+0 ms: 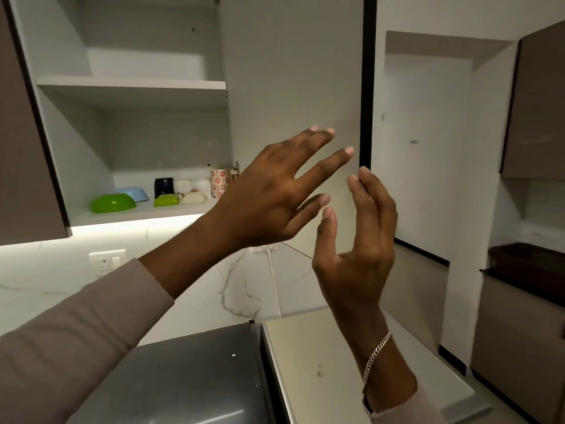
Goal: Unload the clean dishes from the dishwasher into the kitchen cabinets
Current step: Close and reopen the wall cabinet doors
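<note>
Hovering empty, fingers loose, left hand and right hand front the cabinet door beside a green bowl.

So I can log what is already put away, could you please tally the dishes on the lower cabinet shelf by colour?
Green bowls: 2
Light blue bowl: 1
Dark mug: 1
Red-flowered cup: 1
White or cream pieces: 3, though they overlap, so this count is less sure
Total: 8
</note>
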